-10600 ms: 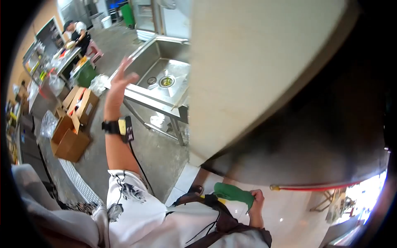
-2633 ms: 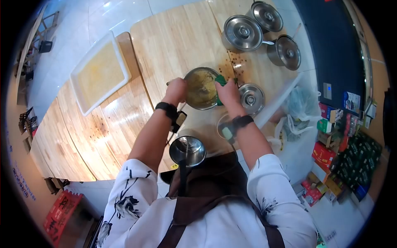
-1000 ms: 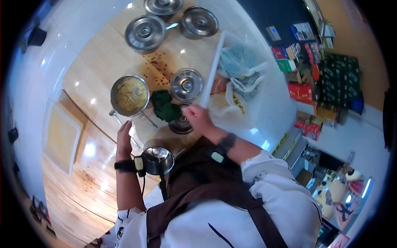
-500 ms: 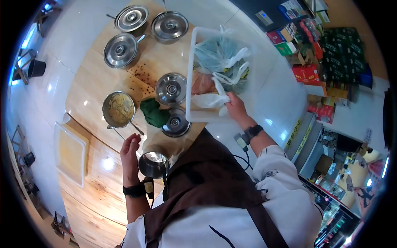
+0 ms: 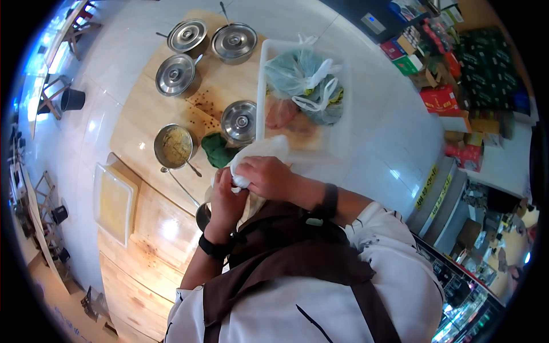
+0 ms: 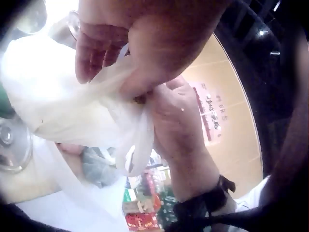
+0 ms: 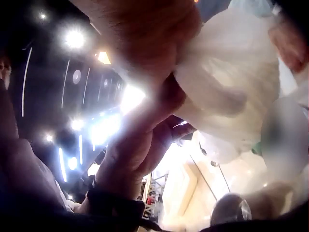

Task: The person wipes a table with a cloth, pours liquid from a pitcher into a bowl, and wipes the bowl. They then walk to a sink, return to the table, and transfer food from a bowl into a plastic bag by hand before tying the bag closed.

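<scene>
Both hands meet in front of the apron at a white plastic bag (image 5: 269, 150), raised over the table's near edge. My left hand (image 5: 226, 200) pinches the bag's gathered top, and my right hand (image 5: 266, 176) grips it right beside. In the left wrist view the bag (image 6: 53, 96) bulges full, with a handle loop hanging down; its contents look pale through the plastic. Beyond the hands lies a crumpled green cloth (image 5: 217, 151). A steel pot (image 5: 176, 146) of yellowish mash stands left of the cloth, a spoon (image 5: 194, 168) leaning out of it.
A translucent tub (image 5: 261, 86) with tied plastic bags (image 5: 294, 71) stands at right. Several lidded pots (image 5: 176, 74) sit at the back, a loose lid (image 5: 239, 121) nearer. At left is a shallow tray (image 5: 114, 206); another steel pot (image 5: 203, 216) is partly hidden behind the left hand.
My right hand has brought the white bag out of the tub to the front of the body. My left hand has moved right and taken hold of the bag too. Earlier, the hands handled the mash pot.
</scene>
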Tool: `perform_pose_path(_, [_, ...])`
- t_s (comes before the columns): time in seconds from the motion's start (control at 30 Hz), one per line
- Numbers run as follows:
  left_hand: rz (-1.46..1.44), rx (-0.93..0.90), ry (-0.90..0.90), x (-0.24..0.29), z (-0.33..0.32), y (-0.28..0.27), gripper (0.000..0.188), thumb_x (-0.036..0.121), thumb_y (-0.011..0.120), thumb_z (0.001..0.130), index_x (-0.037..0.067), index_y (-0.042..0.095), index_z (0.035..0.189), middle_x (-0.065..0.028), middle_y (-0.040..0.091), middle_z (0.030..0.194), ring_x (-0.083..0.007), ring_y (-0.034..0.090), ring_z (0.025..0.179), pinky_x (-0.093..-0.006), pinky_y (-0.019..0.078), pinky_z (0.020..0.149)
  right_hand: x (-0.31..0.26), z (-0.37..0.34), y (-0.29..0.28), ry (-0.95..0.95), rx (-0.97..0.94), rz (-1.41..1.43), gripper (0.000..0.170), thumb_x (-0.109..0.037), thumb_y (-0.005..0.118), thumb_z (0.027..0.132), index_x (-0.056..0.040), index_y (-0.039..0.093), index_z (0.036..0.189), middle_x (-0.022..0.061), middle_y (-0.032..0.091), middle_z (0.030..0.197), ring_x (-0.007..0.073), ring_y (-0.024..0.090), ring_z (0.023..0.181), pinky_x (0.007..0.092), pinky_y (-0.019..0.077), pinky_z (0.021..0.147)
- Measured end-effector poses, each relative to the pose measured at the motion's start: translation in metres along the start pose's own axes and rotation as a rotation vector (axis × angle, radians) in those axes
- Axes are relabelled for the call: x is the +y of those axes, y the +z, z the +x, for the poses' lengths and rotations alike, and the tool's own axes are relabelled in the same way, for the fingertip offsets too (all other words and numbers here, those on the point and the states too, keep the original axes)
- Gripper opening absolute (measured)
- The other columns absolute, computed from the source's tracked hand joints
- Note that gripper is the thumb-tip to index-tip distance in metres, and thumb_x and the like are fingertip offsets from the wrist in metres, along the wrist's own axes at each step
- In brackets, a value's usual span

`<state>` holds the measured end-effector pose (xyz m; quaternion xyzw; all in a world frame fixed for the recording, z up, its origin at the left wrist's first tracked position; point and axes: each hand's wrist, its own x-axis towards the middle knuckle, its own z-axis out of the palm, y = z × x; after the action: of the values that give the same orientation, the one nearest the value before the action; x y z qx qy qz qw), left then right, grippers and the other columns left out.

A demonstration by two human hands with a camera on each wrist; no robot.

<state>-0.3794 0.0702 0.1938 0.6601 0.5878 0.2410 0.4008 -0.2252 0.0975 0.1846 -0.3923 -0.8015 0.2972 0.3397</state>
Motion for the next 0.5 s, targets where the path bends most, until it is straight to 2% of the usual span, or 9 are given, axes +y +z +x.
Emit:
perform_pose_path(0.07, [-0.034, 0.096, -0.103, -0.027, -0.008, 0.0, 0.014, 0.003, 0.062, 0.072, 0.0, 0.057, 0.085, -0.0136, 0.055, 0.078, -0.028, 0.055, 0.067, -0.034, 0.0451, 0.062, 0.007, -0.001, 0.015, -0.004, -0.034, 0.008, 0.024, -0.012, 0.058, 0.069, -0.0053, 0.052, 0.091, 0.0115, 0.053, 0.08, 0.0306, 0.057, 0.076, 0.0394, 0.0482, 0.065])
perform_pose_path(0.13, [-0.046, 0.177, -0.204, -0.059, -0.019, -0.003, 0.01, 0.003, 0.061, 0.074, -0.001, 0.058, 0.084, -0.0134, 0.057, 0.076, -0.0247, 0.056, 0.065, -0.0316, 0.0447, 0.06, 0.016, -0.004, 0.029, 0.083, -0.138, -0.066, 0.022, -0.009, 0.057, 0.068, -0.0051, 0.051, 0.089, 0.0124, 0.052, 0.084, 0.031, 0.057, 0.081, 0.0394, 0.048, 0.068])
perform_pose_path(0.17, [-0.173, 0.192, -0.329, -0.087, -0.028, -0.001, 0.011, 0.006, 0.061, 0.078, -0.002, 0.06, 0.086, -0.0118, 0.061, 0.077, -0.0168, 0.057, 0.069, -0.0282, 0.0446, 0.061, 0.024, -0.007, 0.036, 0.078, -0.171, -0.098, 0.023, -0.01, 0.058, 0.067, -0.0057, 0.049, 0.089, 0.0129, 0.052, 0.086, 0.031, 0.056, 0.085, 0.04, 0.0473, 0.07])
perform_pose_path(0.2, [-0.373, 0.164, -0.505, -0.089, -0.031, -0.009, 0.012, 0.007, 0.06, 0.081, -0.003, 0.06, 0.088, -0.0095, 0.063, 0.081, -0.0113, 0.057, 0.073, -0.0254, 0.0449, 0.061, 0.03, -0.008, 0.041, 0.07, -0.181, -0.091, 0.023, -0.01, 0.058, 0.067, -0.0057, 0.049, 0.089, 0.0129, 0.052, 0.086, 0.031, 0.056, 0.085, 0.04, 0.0473, 0.07])
perform_pose_path(0.27, [-0.494, 0.212, -0.617, -0.09, -0.04, -0.012, 0.015, 0.01, 0.058, 0.084, -0.004, 0.06, 0.091, -0.007, 0.063, 0.083, -0.0096, 0.056, 0.075, -0.0229, 0.0452, 0.062, 0.04, -0.01, 0.055, 0.122, -0.187, -0.158, 0.026, -0.013, 0.059, 0.067, -0.0063, 0.049, 0.09, 0.0136, 0.051, 0.086, 0.0315, 0.055, 0.086, 0.0407, 0.0465, 0.071])
perform_pose_path(0.37, [-0.741, 0.395, -0.634, -0.121, -0.054, 0.004, 0.025, 0.014, 0.056, 0.086, -0.006, 0.058, 0.101, -0.008, 0.061, 0.089, -0.0132, 0.058, 0.078, -0.023, 0.047, 0.064, 0.056, -0.016, 0.075, 0.191, -0.253, -0.117, 0.03, -0.016, 0.06, 0.067, -0.0064, 0.051, 0.093, 0.0125, 0.053, 0.087, 0.0313, 0.056, 0.086, 0.0412, 0.0466, 0.07])
perform_pose_path(0.4, [-0.793, 0.418, -0.703, -0.126, -0.057, 0.004, 0.026, 0.014, 0.057, 0.084, -0.005, 0.058, 0.103, -0.0115, 0.061, 0.093, -0.0202, 0.058, 0.084, -0.029, 0.0473, 0.072, 0.058, -0.018, 0.078, 0.265, -0.304, -0.102, 0.03, -0.016, 0.06, 0.066, -0.0067, 0.052, 0.094, 0.0119, 0.054, 0.088, 0.031, 0.056, 0.086, 0.0411, 0.0467, 0.07])
perform_pose_path(0.47, [-0.294, 0.388, -0.554, -0.184, -0.072, 0.026, 0.024, 0.01, 0.058, 0.08, 0.0, 0.059, 0.103, -0.0159, 0.058, 0.097, -0.0293, 0.055, 0.091, -0.0355, 0.0446, 0.081, 0.06, -0.022, 0.079, 0.248, -0.405, -0.058, 0.028, -0.016, 0.06, 0.067, -0.0073, 0.053, 0.093, 0.0115, 0.055, 0.089, 0.0308, 0.056, 0.086, 0.0409, 0.0468, 0.07])
perform_pose_path(0.5, [-0.001, 0.436, -0.45, -0.163, -0.07, 0.02, 0.024, 0.008, 0.059, 0.079, 0.002, 0.059, 0.103, -0.0152, 0.056, 0.098, -0.029, 0.054, 0.093, -0.035, 0.0441, 0.082, 0.06, -0.023, 0.08, 0.255, -0.479, -0.037, 0.027, -0.015, 0.059, 0.067, -0.0079, 0.055, 0.093, 0.0111, 0.055, 0.089, 0.0305, 0.056, 0.086, 0.0408, 0.0469, 0.07])
